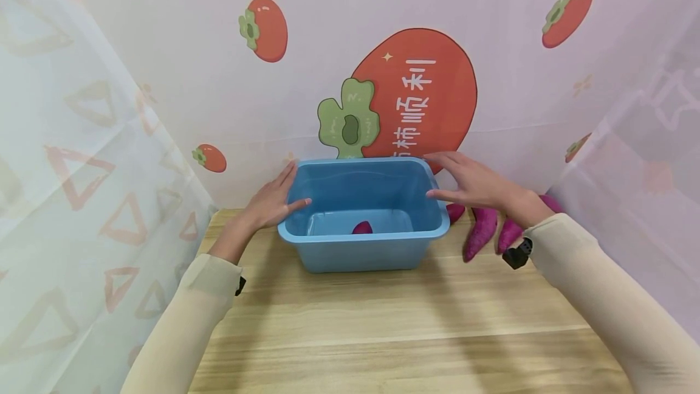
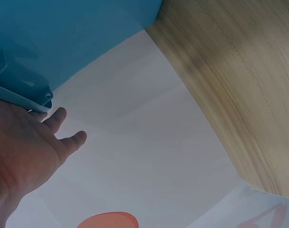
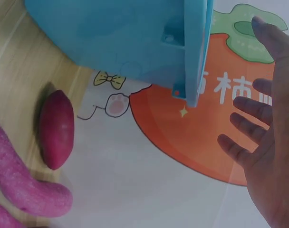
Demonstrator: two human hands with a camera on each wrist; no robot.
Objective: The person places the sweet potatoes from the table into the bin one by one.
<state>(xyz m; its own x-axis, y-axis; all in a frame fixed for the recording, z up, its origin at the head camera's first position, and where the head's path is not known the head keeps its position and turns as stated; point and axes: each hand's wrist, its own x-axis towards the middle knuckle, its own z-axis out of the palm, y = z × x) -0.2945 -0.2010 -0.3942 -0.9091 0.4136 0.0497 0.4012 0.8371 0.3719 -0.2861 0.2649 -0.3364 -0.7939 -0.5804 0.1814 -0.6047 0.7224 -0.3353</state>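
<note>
A light blue plastic bin (image 1: 361,254) stands on the wooden table against the backdrop. Inside it lies one purple sweet potato (image 1: 362,228), partly hidden by the front wall. My left hand (image 1: 271,202) is at the bin's left rim, fingers extended along the outside and thumb pointing inward over the rim. In the left wrist view its fingers reach past the rim's edge, and some are hidden. My right hand (image 1: 470,181) is held at the right rim with spread fingers and nothing in it. The right wrist view shows a gap between that hand (image 3: 263,123) and the rim.
Several purple sweet potatoes (image 1: 481,233) lie on the table right of the bin, partly under my right forearm. A patterned cloth (image 1: 164,47) hangs at the back and both sides. The bare wooden table (image 1: 372,333) stretches in front of the bin.
</note>
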